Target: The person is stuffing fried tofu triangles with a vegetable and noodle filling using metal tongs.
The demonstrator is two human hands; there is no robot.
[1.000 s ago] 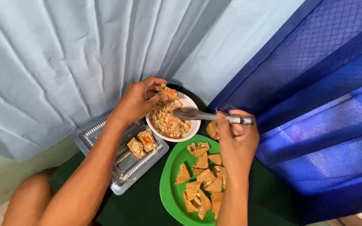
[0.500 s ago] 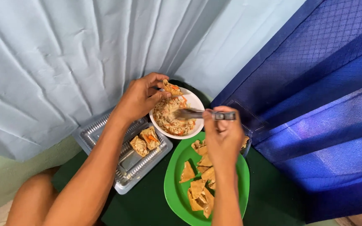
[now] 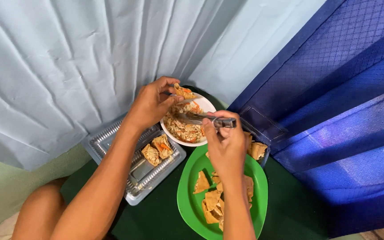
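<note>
— Green plate (image 3: 192, 200) at six o'clock, golden fried pieces (image 3: 210, 200) piled on it, and our right hand (image 3: 226, 144) hangs just above them. What do we have in it?

— Our fingers are closed around the handle of a metal spoon (image 3: 201, 118), whose bowl reaches toward nine o'clock over the white bowl (image 3: 207, 106) of shredded filling (image 3: 183, 129). Our left hand (image 3: 150, 104) pinches a fried pocket (image 3: 184, 92) between thumb and fingertips at the bowl's twelve o'clock rim, the other fingers curled loosely. We can see orange shreds showing at its open top.

— And the clear plastic tray (image 3: 107, 142)?

— It sits at eight o'clock from the bowl, touching it or nearly so, with two stuffed pieces (image 3: 156, 149) in it. A further container of fried pieces (image 3: 258, 150) peeks out at three o'clock, partly hidden by our right hand.

— What could go wrong, as we judge it?

— The pocket is held by a light pinch, so a hard push from the spoon could split its skin or knock it loose into the filling. A heaped spoon could shed shreds onto the dark green bench (image 3: 156, 218). Our right wrist also hangs low over the plate, so we could nudge the pile there.
</note>
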